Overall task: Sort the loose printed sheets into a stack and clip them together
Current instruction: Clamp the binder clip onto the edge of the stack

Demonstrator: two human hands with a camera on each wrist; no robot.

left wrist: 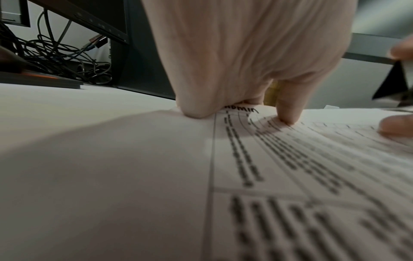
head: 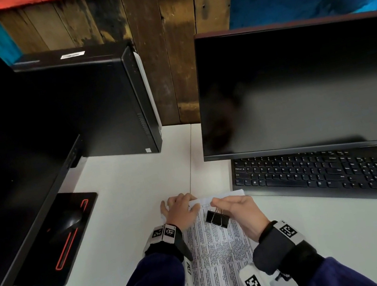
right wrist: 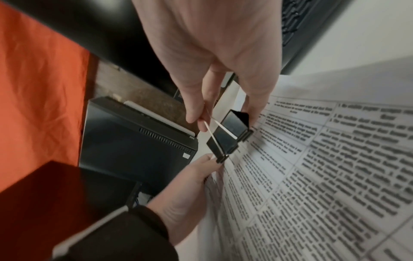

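1. White desk against a wood-plank wall; a dark monitor and black keyboard sit beyond and to the right of the right hand, a tower PC and a mouse pad with a mouse beyond and to the left of the left hand.
2. Printed sheets lie stacked between the two forearms, far edge under the fingertips, just short of the keyboard.
3. Left hand pins the far-left corner: thumb and one finger press down and curl the corner; the head view suggests it pinches the top edge.
4. Right hand pinches the wire handles of a black binder clip, which hangs just above the sheets' top area, not yet on the paper. Whether its mouth is squeezed apart cannot be told.
5. Step in hand, judged: seat the clip on the far edge. Best done by squeezing both handles fully, lifting the pinned edge slightly, sliding the mouth over all sheets squarely, then releasing.
6. Risk: the curled corner may leave lower sheets out of the bite; edges should be squared first.
7. Room: tight ahead by the keyboard edge; bare desk to the left of the left hand.
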